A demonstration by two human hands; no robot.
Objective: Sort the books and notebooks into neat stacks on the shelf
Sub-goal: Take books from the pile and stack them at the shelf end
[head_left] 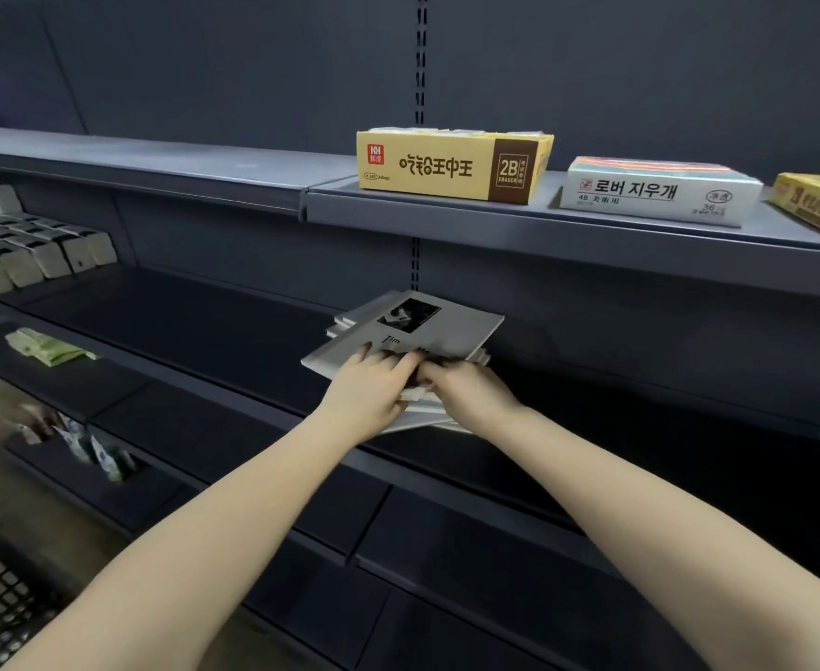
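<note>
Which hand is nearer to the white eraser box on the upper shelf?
The right hand. It is on the notebook stack, below and left of the white eraser box; the left hand is on the same stack, farther left.
</note>
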